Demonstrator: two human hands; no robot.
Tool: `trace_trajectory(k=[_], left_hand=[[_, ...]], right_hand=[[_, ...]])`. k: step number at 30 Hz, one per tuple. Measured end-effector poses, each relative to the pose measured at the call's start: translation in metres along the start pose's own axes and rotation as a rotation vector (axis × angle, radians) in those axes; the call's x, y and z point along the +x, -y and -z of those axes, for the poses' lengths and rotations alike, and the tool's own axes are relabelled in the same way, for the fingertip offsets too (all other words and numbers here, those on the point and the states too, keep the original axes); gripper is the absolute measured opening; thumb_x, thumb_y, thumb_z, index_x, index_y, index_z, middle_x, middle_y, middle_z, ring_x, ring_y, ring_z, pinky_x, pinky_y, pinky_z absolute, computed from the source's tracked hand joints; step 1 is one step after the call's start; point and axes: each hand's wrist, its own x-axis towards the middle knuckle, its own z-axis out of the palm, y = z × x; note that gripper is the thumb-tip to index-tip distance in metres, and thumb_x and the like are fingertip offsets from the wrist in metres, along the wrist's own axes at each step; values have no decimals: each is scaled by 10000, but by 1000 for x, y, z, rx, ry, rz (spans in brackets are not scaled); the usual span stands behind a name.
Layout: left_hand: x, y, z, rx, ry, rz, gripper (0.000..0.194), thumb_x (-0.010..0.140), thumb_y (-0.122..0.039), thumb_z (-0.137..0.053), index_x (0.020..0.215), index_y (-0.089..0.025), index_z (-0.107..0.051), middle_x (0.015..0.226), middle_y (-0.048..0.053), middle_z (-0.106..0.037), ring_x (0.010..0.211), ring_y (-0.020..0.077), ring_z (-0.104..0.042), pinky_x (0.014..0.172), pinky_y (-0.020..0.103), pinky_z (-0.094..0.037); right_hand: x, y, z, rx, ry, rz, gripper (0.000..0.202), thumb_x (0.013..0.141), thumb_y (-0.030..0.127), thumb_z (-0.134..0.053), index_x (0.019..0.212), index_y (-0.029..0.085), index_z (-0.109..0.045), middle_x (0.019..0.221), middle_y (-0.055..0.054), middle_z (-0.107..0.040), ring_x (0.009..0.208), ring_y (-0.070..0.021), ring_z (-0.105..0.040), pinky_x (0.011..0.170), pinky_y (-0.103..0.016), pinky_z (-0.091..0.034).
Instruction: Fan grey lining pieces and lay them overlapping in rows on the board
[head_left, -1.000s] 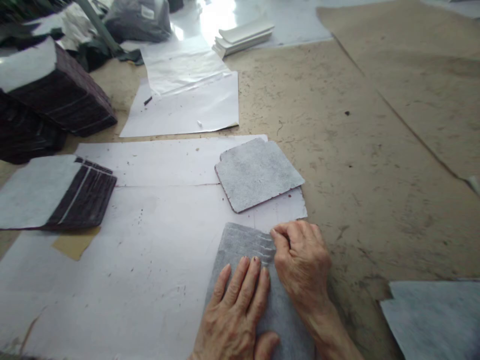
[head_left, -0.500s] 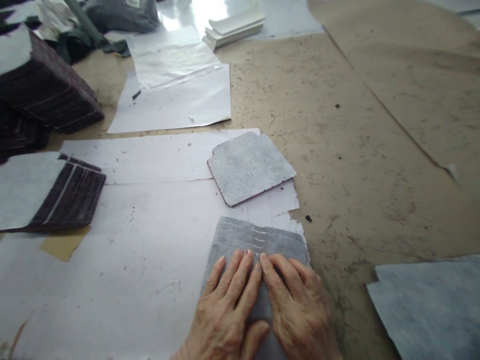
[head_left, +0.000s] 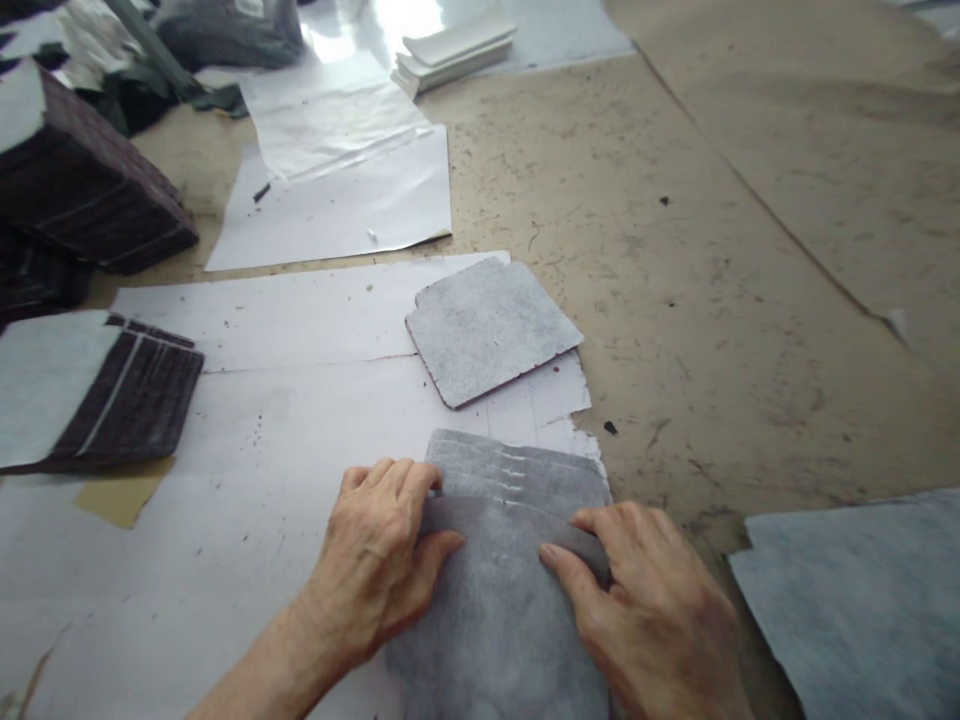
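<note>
A grey fabric piece (head_left: 502,620) with several creased folds across its upper part lies in front of me on white paper. My left hand (head_left: 386,545) has its fingers curled at the piece's left edge, with the thumb on top. On the right edge, my right hand (head_left: 645,600) pinches the same fabric between thumb and fingers, along a fold line. Just beyond the folds lies a small stack of pale grey cut pieces (head_left: 495,330), touched by neither hand.
White paper (head_left: 262,530) covers the brown table (head_left: 675,270). Dark stacks of cut fabric (head_left: 112,180) stand at the left, one (head_left: 142,390) nearer with a yellow card (head_left: 127,490) under it. Another pale grey piece (head_left: 855,590) lies at the right. Folded white sheets (head_left: 457,55) are at the back.
Both hands were flat and side by side on the fabric; they have parted to its left and right edges and grip it there. The view has shifted slightly.
</note>
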Motion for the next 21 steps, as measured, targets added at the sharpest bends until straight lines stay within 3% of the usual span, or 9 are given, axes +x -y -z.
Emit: trace_trajectory(k=[4, 8, 13, 21], left_hand=[[-6, 8, -1, -160, -39, 214, 215, 764, -391, -567, 835, -195, -512, 710, -6, -561, 656, 163, -511, 638, 336, -392], [-8, 8, -3, -218, -35, 344, 198, 811, -350, -479, 684, -200, -510, 654, -17, -541, 631, 147, -496, 640, 313, -373], [-3, 7, 0, -238, -15, 356, 177, 776, -328, -510, 652, -204, -539, 628, -23, -551, 622, 142, -498, 640, 300, -364], [-2, 8, 1, -173, 2, 266, 134, 786, -267, -503, 683, -196, -550, 642, -24, -571, 620, 138, -507, 633, 307, -363]], right_hand=[[-12, -6, -5, 104, -1, -102, 180, 829, 361, -515, 746, 205, -548, 665, 14, -578, 636, -123, -550, 607, -236, -399], [-14, -6, -6, 116, -23, -136, 224, 846, 361, -493, 693, 204, -541, 610, 22, -560, 585, -112, -542, 581, -227, -389], [-9, -1, -3, 134, 0, -193, 268, 838, 372, -492, 633, 202, -532, 583, 20, -551, 554, -113, -537, 558, -234, -385], [-9, -1, -1, 161, -9, -186, 244, 834, 355, -499, 645, 204, -532, 573, 23, -547, 541, -109, -534, 544, -230, -390]])
